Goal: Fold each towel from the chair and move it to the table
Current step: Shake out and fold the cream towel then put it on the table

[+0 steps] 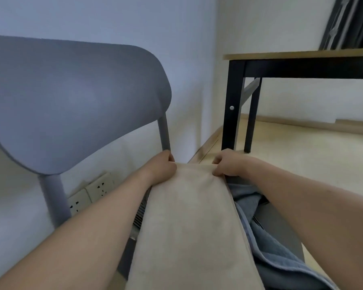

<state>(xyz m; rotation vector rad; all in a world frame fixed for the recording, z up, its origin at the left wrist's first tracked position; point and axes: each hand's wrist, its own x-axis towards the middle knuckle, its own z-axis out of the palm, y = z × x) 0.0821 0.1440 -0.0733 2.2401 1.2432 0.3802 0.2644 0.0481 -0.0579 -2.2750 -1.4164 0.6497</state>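
The beige towel (189, 216) lay along the chair (71, 101) seat, over a blue towel (266, 252). The left hand (162, 166) and right hand (228, 165) each pinched a far corner, fingers curled. It looked soft, light and limp, best held by its corners.

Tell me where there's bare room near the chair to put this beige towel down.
The floor right of the chair, up to the table legs, lies bare. The seat is crowded: a blue towel lies beside the beige towel.
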